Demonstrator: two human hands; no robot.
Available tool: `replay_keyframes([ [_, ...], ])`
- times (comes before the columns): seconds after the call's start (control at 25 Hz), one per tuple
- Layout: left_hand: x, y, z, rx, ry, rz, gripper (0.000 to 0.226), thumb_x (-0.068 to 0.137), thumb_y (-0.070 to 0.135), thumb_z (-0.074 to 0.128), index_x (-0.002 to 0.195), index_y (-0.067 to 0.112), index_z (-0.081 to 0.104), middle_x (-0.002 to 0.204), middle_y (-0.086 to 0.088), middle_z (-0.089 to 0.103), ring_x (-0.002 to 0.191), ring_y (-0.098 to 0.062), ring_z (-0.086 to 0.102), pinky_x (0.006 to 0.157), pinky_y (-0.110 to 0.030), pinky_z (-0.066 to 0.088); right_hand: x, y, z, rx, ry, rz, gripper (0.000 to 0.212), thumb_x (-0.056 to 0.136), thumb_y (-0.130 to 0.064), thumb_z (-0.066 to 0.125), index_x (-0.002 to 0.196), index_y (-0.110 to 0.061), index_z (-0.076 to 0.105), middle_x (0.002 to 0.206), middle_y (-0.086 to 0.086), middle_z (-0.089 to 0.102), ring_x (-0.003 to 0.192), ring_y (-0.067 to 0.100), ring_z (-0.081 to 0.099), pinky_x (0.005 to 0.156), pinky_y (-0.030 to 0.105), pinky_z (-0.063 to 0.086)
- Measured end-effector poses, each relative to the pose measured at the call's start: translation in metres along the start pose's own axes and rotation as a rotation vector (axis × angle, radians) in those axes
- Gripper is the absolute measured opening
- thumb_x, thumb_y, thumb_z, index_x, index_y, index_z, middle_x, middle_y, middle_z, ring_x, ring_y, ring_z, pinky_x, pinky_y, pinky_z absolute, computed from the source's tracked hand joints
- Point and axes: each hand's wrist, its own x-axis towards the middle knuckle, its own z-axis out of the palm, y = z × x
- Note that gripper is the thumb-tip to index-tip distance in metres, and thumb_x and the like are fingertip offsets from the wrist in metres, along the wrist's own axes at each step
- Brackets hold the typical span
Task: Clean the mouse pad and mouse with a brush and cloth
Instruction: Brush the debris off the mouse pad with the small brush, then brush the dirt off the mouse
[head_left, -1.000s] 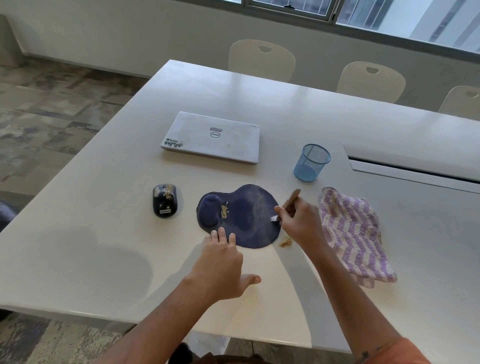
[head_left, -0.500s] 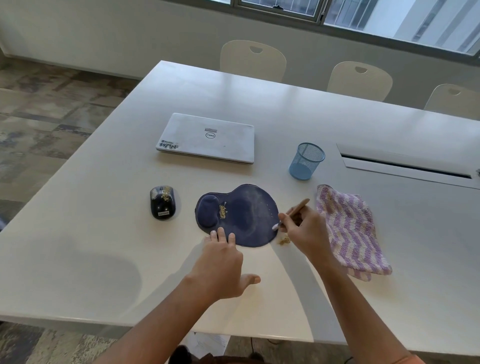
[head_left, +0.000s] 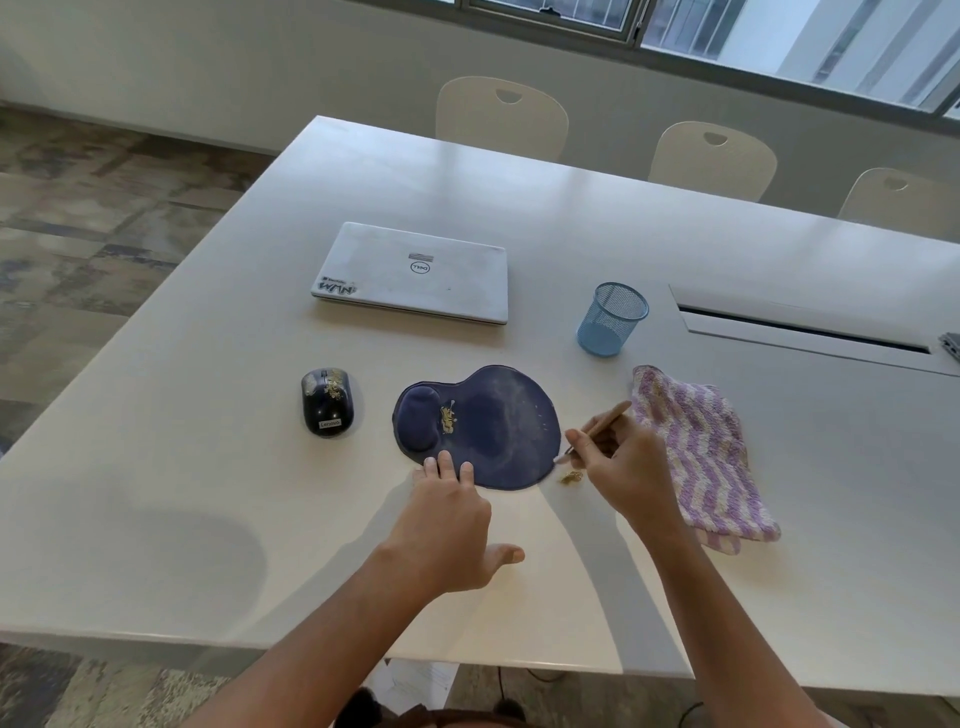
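On mouse (head_left: 328, 402): "Lenovo" | laptop (head_left: 413, 273): Dell, sticker possibly "WMN"

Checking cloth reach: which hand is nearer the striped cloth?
Right. The right hand, gripping the brush, is just beside the cloth; the left hand sits across the mouse pad.

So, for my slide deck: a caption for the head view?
Left hand steadies the mouse pad while the right hand brushes crumbs off its edge.
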Motion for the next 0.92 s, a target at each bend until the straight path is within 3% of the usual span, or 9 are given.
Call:
replay_keyframes([
  [0.08,-0.001,-0.001,-0.001,-0.020,0.020,-0.003,0.102,0.095,0.082,0.035,0.160,0.003,0.034,0.169,-0.023,0.018,0.156,-0.049,0.017,0.126,-0.056,0.020,-0.001,-0.006,0.001,0.157,0.031,0.070,0.018,0.090,-0.024,0.086,0.094,-0.012,0.073,0.079,-0.003,0.080,0.071,0.012,0.080,0.076,0.043,0.067],
  [0.2,-0.002,-0.007,-0.001,-0.105,0.064,-0.030,0.100,0.096,0.080,0.038,0.162,0.006,0.029,0.170,-0.020,0.021,0.156,-0.044,0.021,0.125,-0.052,0.024,-0.003,-0.019,0.005,0.264,0.047,0.087,0.022,0.090,-0.027,0.084,0.096,-0.008,0.074,0.081,0.000,0.082,0.069,0.017,0.081,0.074,0.045,0.068],
  [0.32,-0.005,-0.020,0.005,-0.190,0.178,-0.087,0.092,0.097,0.078,0.039,0.161,0.013,0.035,0.166,-0.013,0.037,0.149,-0.034,0.042,0.115,-0.044,0.041,0.000,-0.031,0.013,0.314,0.043,0.073,0.023,0.092,-0.025,0.080,0.098,-0.003,0.075,0.081,0.000,0.082,0.066,0.018,0.080,0.070,0.040,0.068],
  [0.44,-0.011,-0.042,0.011,-0.307,0.391,-0.166,0.069,0.095,0.079,0.040,0.129,0.024,0.067,0.124,0.001,0.073,0.105,-0.021,0.071,0.079,-0.033,0.053,0.006,-0.044,0.028,0.379,0.019,0.066,0.021,0.095,-0.024,0.079,0.097,-0.003,0.075,0.081,0.003,0.082,0.067,0.023,0.080,0.072,0.045,0.068],
  [0.56,-0.020,-0.071,0.013,-0.420,0.585,-0.316,0.060,0.091,0.080,0.047,0.095,0.029,0.077,0.079,0.006,0.075,0.073,-0.021,0.071,0.058,-0.029,0.044,0.014,-0.060,0.047,0.379,-0.025,0.019,0.020,0.095,-0.027,0.080,0.096,-0.007,0.077,0.082,0.002,0.082,0.067,0.023,0.080,0.073,0.048,0.067],
  [0.72,-0.031,-0.112,0.018,-0.577,0.726,-0.520,0.045,0.087,0.070,0.068,0.083,0.026,0.078,0.068,0.009,0.074,0.067,-0.024,0.073,0.056,-0.028,0.044,0.028,-0.088,0.076,0.389,-0.106,-0.041,0.017,0.094,-0.026,0.081,0.096,-0.010,0.077,0.077,0.002,0.080,0.067,0.023,0.079,0.073,0.051,0.067],
  [0.92,-0.035,-0.150,0.034,-0.748,0.805,-0.603,0.029,0.088,0.049,0.080,0.092,0.021,0.077,0.073,0.009,0.076,0.067,-0.015,0.073,0.058,-0.027,0.045,0.048,-0.127,0.119,0.418,-0.189,-0.049,0.014,0.097,-0.023,0.079,0.091,-0.011,0.077,0.074,0.007,0.079,0.071,0.026,0.079,0.074,0.050,0.066],
])
